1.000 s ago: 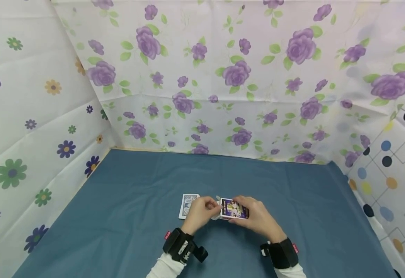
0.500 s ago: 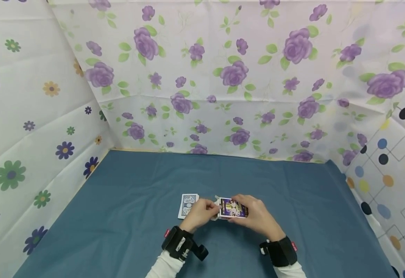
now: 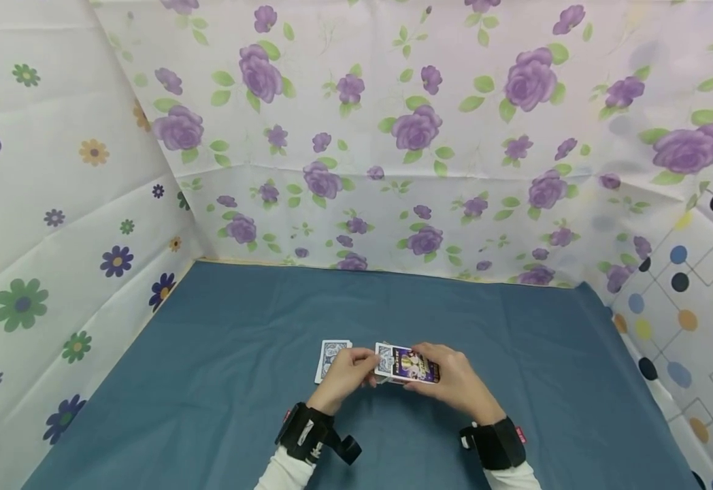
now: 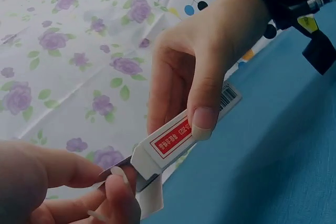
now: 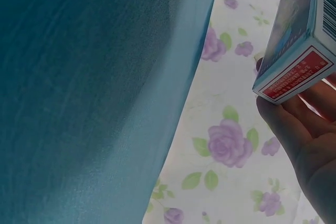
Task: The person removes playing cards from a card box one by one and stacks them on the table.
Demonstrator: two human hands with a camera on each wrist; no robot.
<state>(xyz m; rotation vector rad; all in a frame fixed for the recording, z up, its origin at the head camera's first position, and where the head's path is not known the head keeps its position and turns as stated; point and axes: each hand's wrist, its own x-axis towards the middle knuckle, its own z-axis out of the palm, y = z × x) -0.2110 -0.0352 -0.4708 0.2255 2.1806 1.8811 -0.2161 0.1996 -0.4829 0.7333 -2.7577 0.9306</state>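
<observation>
Well, biggest from where I stand is the white cloth (image 3: 332, 136) with purple roses, hung at the back, and before it spreads the table (image 3: 258, 320) under its blue cover. Two white sleeves (image 3: 286, 471) reach in from the near side, ending in hands with black straps (image 3: 499, 446) at the wrists. The right hand (image 3: 451, 381) is clamped on the right end of a card box (image 3: 416, 367), held over the table with its mouth toward the left hand (image 3: 345, 378). That one has its thumb and finger pinched together on a card (image 3: 384, 359) poking out of the box; whether it is one card or several I cannot tell. Partly behind the left hand, more cards (image 3: 332, 355) lie on the table, patterned backs up. Smaller yet, a white flap (image 4: 152, 198) hangs at the box's mouth, and a red label (image 4: 170, 139) marks its narrow side
</observation>
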